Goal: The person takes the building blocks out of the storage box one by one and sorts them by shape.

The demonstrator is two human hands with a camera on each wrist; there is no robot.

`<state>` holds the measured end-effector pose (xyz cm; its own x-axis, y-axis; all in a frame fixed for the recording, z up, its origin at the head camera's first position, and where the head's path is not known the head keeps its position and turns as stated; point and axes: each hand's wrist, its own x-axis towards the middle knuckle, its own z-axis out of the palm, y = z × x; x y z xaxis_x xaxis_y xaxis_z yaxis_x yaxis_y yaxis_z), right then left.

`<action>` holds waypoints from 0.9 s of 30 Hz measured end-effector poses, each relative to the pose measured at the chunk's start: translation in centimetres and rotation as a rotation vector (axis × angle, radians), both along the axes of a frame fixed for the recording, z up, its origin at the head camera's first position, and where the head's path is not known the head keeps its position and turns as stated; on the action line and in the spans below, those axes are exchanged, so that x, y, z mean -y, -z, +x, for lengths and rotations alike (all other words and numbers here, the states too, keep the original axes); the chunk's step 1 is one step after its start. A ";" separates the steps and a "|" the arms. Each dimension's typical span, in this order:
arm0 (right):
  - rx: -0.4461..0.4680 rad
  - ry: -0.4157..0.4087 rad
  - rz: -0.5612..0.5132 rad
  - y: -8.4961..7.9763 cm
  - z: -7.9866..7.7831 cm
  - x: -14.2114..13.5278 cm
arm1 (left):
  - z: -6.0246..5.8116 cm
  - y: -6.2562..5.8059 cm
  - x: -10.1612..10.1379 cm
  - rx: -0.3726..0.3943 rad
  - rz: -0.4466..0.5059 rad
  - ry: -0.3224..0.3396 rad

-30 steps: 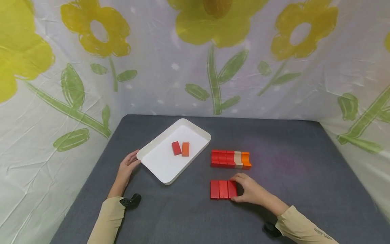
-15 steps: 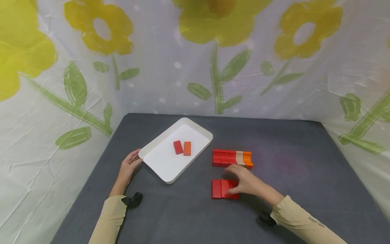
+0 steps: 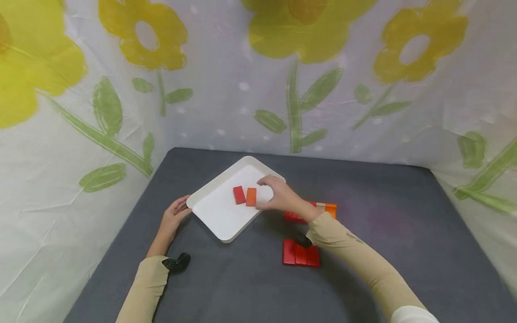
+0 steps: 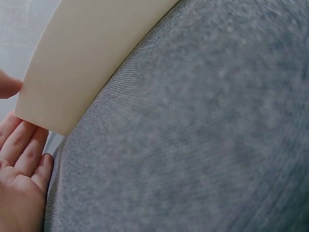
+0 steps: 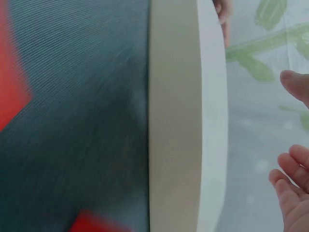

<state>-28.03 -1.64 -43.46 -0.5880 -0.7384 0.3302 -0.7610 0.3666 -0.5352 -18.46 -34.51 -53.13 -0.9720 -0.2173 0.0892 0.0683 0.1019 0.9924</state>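
Observation:
My left hand [image 3: 171, 219] holds the left corner of a white rectangular tray [image 3: 221, 225]. In the left wrist view its thumb lies against one side of the tray wall [image 4: 82, 63] and the fingers [image 4: 23, 145] are at the other. Over the tray's right side hovers my right hand [image 3: 281, 196], thumb and fingers spread with nothing between them. Just left of its fingertips lies an orange block [image 3: 251, 197] inside the tray. A red block [image 3: 239, 195] sits beside that one. The right wrist view shows this hand [image 5: 295, 181] beyond the tray's rim.
Three red blocks [image 3: 300, 253] lie side by side in front of the right forearm. Behind them a row of red, beige and orange blocks [image 3: 331, 210] with hollowed tops is partly hidden by the arm. Dark grey cloth [image 3: 226, 287] covers the table; a flowered curtain [image 3: 226, 89] stands behind.
My right hand has let go of the rightmost front red block and moved up and left over the tray. That block now lies flush with its neighbours. My left hand stays at the tray corner.

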 end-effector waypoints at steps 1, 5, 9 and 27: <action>0.022 -0.008 -0.003 0.2 -0.2 1.0 | 0.1 0.0 0.1 0.000 0.001 -0.005; 0.092 -0.019 0.042 1.4 -0.6 4.0 | 0.5 0.0 0.1 0.020 -0.003 0.012; 0.097 0.002 0.120 2.7 -1.2 5.9 | 0.4 -0.2 0.0 0.016 0.003 0.011; -0.012 -0.069 0.280 9.0 -6.5 6.9 | 0.2 -0.7 0.0 0.024 0.002 -0.026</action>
<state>-34.50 -8.56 -52.46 -0.5305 -0.8399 0.1148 -0.7950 0.4460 -0.4112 -18.23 -34.51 -52.46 -0.9678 -0.2429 0.0659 0.0422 0.1017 0.9939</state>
